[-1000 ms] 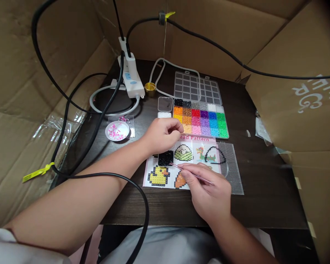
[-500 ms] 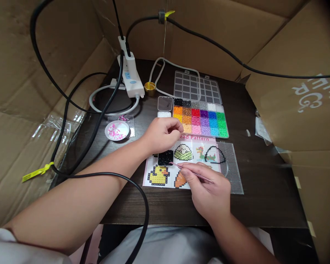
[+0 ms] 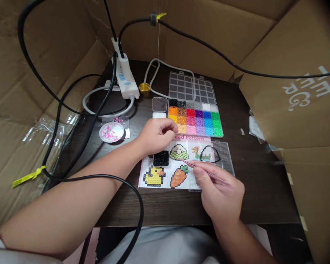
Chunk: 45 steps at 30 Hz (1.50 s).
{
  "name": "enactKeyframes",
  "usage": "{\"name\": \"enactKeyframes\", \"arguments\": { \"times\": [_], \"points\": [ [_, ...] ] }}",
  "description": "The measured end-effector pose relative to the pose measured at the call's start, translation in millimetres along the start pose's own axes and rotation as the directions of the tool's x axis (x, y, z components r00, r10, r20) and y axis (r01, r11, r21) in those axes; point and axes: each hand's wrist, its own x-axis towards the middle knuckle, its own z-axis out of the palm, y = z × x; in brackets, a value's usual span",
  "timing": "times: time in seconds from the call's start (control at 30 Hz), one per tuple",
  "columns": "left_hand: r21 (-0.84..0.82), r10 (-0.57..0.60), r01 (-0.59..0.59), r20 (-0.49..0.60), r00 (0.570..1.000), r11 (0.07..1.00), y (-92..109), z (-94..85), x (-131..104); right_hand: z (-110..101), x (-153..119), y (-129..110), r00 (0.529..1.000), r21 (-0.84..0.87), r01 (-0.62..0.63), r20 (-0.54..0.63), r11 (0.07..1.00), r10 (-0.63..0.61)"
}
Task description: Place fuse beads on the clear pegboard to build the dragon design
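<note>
My right hand holds pink tweezers, whose tip points left over the bead pattern sheet. Whether a bead sits in the tip is too small to tell. My left hand is curled closed beside the multicolour bead box; anything inside its fingers is hidden. Just below that hand, a small open case of black beads lies on the sheet. A clear pegboard overlaps the sheet's right side, bearing a curved outline of black beads.
A white dish of pink and white beads stands at left, overlapping a small pegboard. Behind are a power strip, a gold-coloured cup and cables. A black cable hangs across my left forearm. Cardboard walls surround the table.
My right hand has carried the tweezers rightward, away from the black bead case. My left hand keeps its curled pose by the bead box. The whole view has shifted slightly.
</note>
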Motion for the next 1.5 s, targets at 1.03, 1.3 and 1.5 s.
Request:
{"name": "enactKeyframes", "arguments": {
  "times": [1.03,1.3,1.5],
  "points": [
    [0.032,-0.030,0.030,-0.005,1.000,0.999,1,-2.1,1,-56,5,43,0.970,-0.177,-0.189,-0.187,0.966,0.155],
    [0.043,-0.034,0.034,0.003,0.999,0.999,-1,-2.2,2,-57,2,47,0.964,-0.163,-0.198,-0.211,0.966,0.162],
    [0.030,-0.020,0.020,-0.001,1.000,0.999,0,-1.5,2,-56,3,44,0.971,-0.170,-0.178,-0.191,0.969,0.145]
  ]
}}
